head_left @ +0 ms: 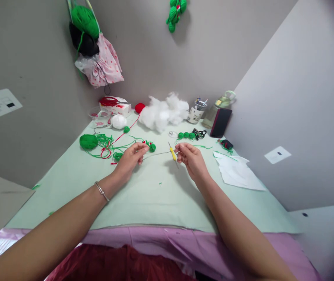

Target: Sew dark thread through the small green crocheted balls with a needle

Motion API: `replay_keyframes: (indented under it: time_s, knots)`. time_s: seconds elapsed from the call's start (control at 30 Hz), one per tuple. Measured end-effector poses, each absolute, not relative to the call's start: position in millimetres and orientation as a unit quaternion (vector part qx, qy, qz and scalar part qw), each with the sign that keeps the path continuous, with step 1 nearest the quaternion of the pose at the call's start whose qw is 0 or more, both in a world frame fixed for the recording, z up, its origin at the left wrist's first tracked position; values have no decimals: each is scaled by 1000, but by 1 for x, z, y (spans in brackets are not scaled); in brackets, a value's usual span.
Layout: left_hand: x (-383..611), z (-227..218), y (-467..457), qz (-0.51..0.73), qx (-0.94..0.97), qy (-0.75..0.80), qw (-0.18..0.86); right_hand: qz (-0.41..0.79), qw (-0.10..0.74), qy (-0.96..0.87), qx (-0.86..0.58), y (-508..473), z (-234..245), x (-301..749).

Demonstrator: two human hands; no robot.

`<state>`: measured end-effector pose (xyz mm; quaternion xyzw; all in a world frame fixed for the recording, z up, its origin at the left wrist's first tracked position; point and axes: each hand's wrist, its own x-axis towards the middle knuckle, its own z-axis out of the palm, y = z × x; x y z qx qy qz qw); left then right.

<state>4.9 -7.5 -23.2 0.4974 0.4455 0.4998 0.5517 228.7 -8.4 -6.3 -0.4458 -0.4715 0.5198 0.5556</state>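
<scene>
My left hand [131, 158] is closed in a pinch on one end of a thin grey strand [158, 154] that runs taut across to my right hand [190, 157]. My right hand pinches the other end and also holds a yellow-handled crochet hook [173, 153]. Both hands hover just above a pale green cloth [155, 195] on the table. A small green crocheted ball with red [151, 147] lies just beyond my left fingertips. A silver bracelet [102, 191] sits on my left wrist.
Green yarn ball [88, 141] with loose green and red threads lies far left. White stuffing [162, 112], a red yarn ball [139, 107], a cup of tools [196, 112], a dark phone [221, 122] and white paper [237, 171] ring the back and right. Walls close in on both sides.
</scene>
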Motion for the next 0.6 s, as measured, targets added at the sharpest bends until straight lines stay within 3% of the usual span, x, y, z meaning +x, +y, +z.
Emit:
replay_keyframes:
  time_s: [0.37,0.6]
  knots:
    - [12,-26,-18,383,591,415,577,495,450,-617,-414,-25,-9,212]
    - [13,-32,-16,377,597,400,584,504,436,-623,-409,-25,-9,209]
